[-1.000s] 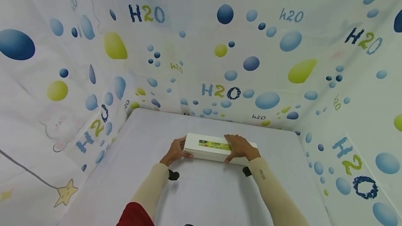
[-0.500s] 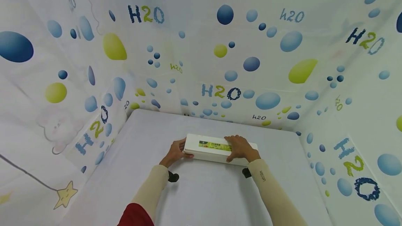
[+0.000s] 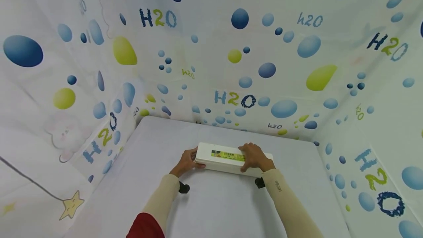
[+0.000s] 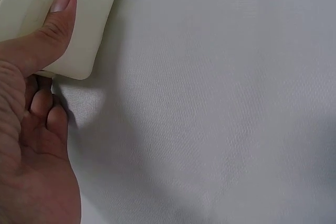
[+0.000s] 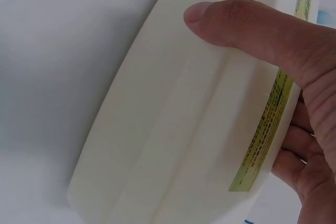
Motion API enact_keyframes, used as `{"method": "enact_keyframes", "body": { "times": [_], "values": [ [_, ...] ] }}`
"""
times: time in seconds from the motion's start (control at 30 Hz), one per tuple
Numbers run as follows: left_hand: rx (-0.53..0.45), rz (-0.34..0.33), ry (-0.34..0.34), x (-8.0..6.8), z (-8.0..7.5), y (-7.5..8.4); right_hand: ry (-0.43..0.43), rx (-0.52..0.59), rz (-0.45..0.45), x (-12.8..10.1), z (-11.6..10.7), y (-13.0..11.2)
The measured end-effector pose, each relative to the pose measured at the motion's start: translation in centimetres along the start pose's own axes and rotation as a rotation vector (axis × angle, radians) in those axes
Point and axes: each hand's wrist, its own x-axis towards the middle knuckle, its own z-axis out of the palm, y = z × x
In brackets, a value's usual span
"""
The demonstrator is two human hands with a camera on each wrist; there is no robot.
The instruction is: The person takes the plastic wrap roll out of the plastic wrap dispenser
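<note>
Centrally on a white cloth-covered table [image 3: 214, 208] lies a long cream box [image 3: 231, 159] with a green label; the left hand [image 3: 186, 161] clasps its left end, thumb on the near face, while the right hand [image 3: 254, 157] grasps over its top, steadying it

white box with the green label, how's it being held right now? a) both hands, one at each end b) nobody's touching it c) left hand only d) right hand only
a: the left hand grips the left end of the white box lying on the table, while the right hand lies over its right part, thumb on the side.
</note>
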Motion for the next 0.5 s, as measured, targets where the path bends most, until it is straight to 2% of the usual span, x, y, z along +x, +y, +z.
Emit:
{"method": "enact_keyframes", "body": {
  "times": [0.27, 0.5],
  "values": [
    [0.032, 0.033, -0.026, 0.42, 0.12, -1.02, -0.012, 0.005, 0.025, 0.06, 0.55, 0.08],
    [0.026, 0.036, -0.033, 0.17, -0.12, -0.16, -0.006, 0.012, 0.028, 0.25, 0.50, 0.04]
  ]
}}
